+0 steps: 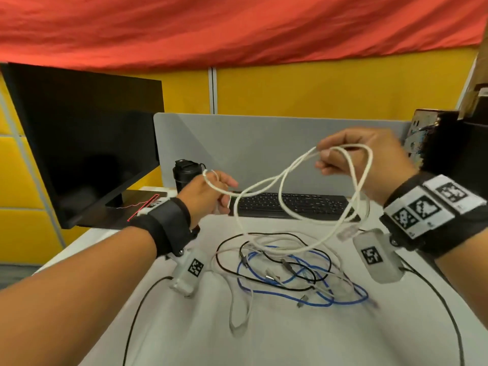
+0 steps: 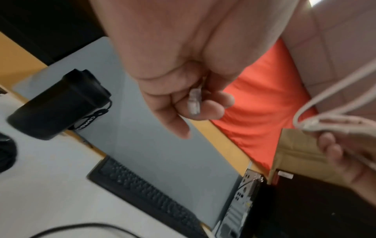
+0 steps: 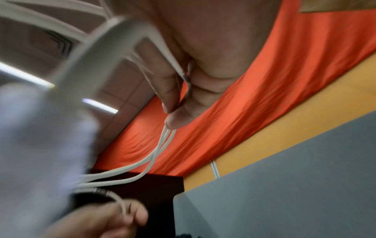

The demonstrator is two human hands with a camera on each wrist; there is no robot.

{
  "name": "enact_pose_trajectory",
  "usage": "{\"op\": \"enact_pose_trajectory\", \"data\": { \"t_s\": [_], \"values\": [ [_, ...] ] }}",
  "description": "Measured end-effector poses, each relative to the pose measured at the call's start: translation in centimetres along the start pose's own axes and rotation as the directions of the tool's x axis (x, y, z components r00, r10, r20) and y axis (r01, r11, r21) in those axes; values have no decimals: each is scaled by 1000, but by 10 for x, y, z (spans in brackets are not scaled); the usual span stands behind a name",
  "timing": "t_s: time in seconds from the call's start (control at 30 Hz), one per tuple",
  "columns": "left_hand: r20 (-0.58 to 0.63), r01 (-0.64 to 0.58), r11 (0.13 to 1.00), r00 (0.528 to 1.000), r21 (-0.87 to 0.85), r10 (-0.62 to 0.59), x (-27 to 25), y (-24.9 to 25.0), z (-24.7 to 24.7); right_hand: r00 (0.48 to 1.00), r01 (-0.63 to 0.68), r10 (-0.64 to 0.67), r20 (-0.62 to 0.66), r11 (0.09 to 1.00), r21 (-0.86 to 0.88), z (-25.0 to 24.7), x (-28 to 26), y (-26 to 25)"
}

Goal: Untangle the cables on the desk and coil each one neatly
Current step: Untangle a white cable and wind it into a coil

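Now both hands are raised apart, the left hand (image 1: 208, 191) pinching a thin, limp white round cable (image 1: 264, 183) near its clear plug and the right hand (image 1: 353, 159) gripping its gathered loops, best held there.

Both your arms are up off the desk, forearms reaching in from six o'clock. Your left hand (image 1: 208, 192) sits at about nine o'clock, fingers curled, pinching a white cable (image 1: 266, 182) near its plug. Your right hand (image 1: 364, 165) is higher, out at two o'clock, thumb and fingers pinched on gathered loops of the same cable. Black bands wrap both wrists.
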State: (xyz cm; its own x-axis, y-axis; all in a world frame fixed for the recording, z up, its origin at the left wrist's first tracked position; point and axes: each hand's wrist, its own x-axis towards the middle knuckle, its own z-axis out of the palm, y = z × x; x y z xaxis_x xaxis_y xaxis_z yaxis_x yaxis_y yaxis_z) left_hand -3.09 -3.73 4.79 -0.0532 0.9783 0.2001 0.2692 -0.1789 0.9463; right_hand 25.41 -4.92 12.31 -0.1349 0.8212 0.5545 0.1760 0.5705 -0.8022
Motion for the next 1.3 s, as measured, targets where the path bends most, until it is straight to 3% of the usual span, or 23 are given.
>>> {"op": "enact_pose_trajectory", "data": {
  "t_s": [0.2, 0.27, 0.33, 0.37, 0.43, 0.47, 0.5, 0.53, 0.57, 0.6, 0.67, 0.7, 0.73, 0.8, 0.83, 0.9, 0.97, 1.07, 1.17, 1.2, 1.3],
  "values": [
    [183, -9, 999, 983, -41, 16, -7, 35, -19, 969, 139, -69, 236, 945, -297, 20, -30, -11],
    [240, -69, 993, 970, 92, 45, -15, 45, -26, 950, 175, -79, 301, 935, -309, 21, -38, -19],
    [251, -193, 928, 961, 320, 113, -29, 55, -29, 908, 190, -50, 416, 934, -303, 17, -44, -29],
    [246, -258, 864, 956, 432, 162, -36, 61, -30, 859, 181, 7, 512, 932, -315, 13, -47, -35],
    [231, -323, 776, 945, 542, 232, -49, 72, -32, 684, 96, 148, 714, 952, -289, 3, -51, -44],
    [225, -320, 780, 946, 537, 233, -55, 79, -33, 590, 2, 191, 785, 971, -238, -1, -54, -47],
    [222, -303, 809, 950, 504, 218, -61, 85, -34, 528, -117, 213, 822, 977, -178, -4, -56, -49],
    [220, -278, 848, 955, 451, 197, -66, 92, -33, 506, -232, 224, 833, 965, -119, -4, -59, -52],
    [221, -247, 887, 960, 390, 170, -71, 98, -32, 526, -309, 227, 820, 949, -65, -2, -61, -55],
    [226, -213, 919, 964, 331, 142, -77, 104, -28, 579, -328, 223, 784, 944, -27, 3, -63, -57],
    [246, -171, 957, 963, 236, 112, -87, 115, -18, 658, -191, 226, 718, 973, -131, 17, -68, -58],
    [256, -163, 967, 960, 196, 110, -90, 119, -12, 633, -70, 252, 732, 960, -271, 27, -73, -59],
    [258, -153, 975, 960, 161, 108, -92, 123, -7, 573, 21, 305, 760, 923, -385, 37, -80, -58],
    [219, -116, 988, 971, 101, 92, -94, 130, -1, 464, 61, 359, 810, 899, -433, 60, -98, -51],
    [190, -94, 993, 979, 71, 79, -92, 132, -1, 471, 59, 331, 818, 913, -404, 69, -107, -45],
    [148, -46, 999, 988, -6, 46, -90, 134, -4, 598, 175, 210, 773, 908, -381, 82, -121, -32],
    [135, -1, 995, 991, -95, 14, -90, 130, -8, 677, 283, 125, 725, 865, -414, 90, -127, -23],
    [152, 46, 981, 988, -186, -18, -91, 126, -12, 691, 298, 98, 716, 864, -405, 99, -130, -16],
    [140, 79, 954, 989, -288, -40, -92, 127, -16, 621, 254, 134, 772, 898, -360, 106, -135, -9],
    [134, 85, 946, 990, -313, -44, -92, 128, -18, 638, 199, 136, 758, 922, -332, 108, -138, -6],
    [154, 112, 923, 986, -368, -58, -93, 129, -21, 774, 14, 153, 614, 966, -259, 122, -143, -4]
  ]
}}
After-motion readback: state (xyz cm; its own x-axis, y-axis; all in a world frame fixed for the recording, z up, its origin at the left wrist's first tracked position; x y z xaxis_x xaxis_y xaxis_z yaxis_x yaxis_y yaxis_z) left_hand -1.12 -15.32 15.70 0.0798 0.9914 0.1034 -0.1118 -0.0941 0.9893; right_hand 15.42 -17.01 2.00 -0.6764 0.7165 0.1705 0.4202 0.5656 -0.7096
